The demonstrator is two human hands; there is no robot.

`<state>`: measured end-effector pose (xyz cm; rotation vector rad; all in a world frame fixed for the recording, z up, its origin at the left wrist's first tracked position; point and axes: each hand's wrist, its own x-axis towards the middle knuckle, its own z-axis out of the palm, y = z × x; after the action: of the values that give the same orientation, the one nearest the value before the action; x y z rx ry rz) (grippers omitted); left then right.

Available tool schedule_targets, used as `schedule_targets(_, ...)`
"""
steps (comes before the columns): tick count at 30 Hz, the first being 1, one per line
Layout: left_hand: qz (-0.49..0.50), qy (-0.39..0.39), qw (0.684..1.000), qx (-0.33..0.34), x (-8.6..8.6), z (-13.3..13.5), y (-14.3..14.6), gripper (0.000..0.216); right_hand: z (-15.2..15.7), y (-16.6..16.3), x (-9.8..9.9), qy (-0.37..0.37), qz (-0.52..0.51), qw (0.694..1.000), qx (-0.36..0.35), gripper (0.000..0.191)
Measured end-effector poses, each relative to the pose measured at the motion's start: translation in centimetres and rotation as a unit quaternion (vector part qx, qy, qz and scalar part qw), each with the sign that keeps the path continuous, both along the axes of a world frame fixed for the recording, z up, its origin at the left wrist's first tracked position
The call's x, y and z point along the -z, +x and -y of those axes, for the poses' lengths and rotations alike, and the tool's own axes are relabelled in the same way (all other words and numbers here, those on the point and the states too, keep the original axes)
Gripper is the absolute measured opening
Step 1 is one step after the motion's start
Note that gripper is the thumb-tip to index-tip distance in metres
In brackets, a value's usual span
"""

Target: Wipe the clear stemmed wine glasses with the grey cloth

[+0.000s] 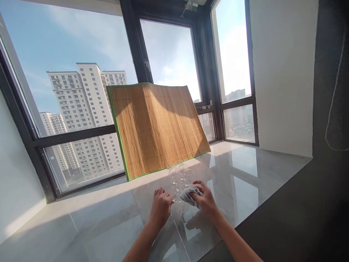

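My left hand (161,205) is closed, its fingers curled around a clear glass (173,199) of which only a small shiny part shows at the fingertips. Bunched in my right hand (205,198) is a grey cloth (191,196), held close to that glass. Just beyond both hands, several clear stemmed glasses (189,174) stand grouped on the glossy marble-look sill (114,214). Their outlines are faint and overlap, and my right fingers are near the closest ones.
A bamboo mat (160,127) with green edging leans against the dark window frame (136,43) behind the glasses. A white wall section (283,80) rises at the right. The sill's front edge runs diagonally at lower right, above a dark area (286,218).
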<state>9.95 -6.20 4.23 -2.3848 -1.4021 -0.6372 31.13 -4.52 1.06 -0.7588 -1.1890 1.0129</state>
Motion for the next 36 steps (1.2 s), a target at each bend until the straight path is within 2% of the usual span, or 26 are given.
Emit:
schedule_targets(6, -0.008, 0.038, 0.999, -0.009, -0.4, 0.0, -0.8, 0.021, -0.6, 0.2, 0.7, 0.023, 0.084, 0.98, 0.177, 0.038)
schedule_targets(11, 0.012, 0.04, 0.999, -0.009, 0.0, -0.2, -1.2, 0.021, -0.7, 0.3, 0.8, 0.05, 0.16, 0.965, 0.201, 0.03)
schedule_targets(16, 0.018, 0.037, 0.999, -0.013, 0.3, -0.5, -1.3, 0.02, -0.5, 0.3, 0.7, 0.043, 0.177, 0.963, 0.198, 0.025)
schedule_targets(20, 0.015, 0.03, 0.999, -0.024, 0.2, -0.7, -1.5, 0.018, -0.4, 0.0, 0.8, 0.038, 0.159, 0.973, 0.161, 0.028)
schedule_targets(25, -0.014, -0.001, 0.999, 0.034, 0.7, -0.8, -0.7, 0.015, -0.5, -0.4, 1.1, 0.013, 0.124, 0.992, 0.0, 0.045)
schedule_targets(32, 0.04, -0.007, 0.998, 0.04, 1.1, -0.9, -0.1, 0.014, -0.1, -0.3, 0.6, -0.03, 0.035, 0.998, -0.044, 0.056)
schedule_targets(36, 0.091, -0.069, 0.993, 0.042, 1.1, -1.2, -0.5, 0.011, 0.0, 0.3, 0.0, -0.047, -0.043, 0.997, -0.048, 0.066)
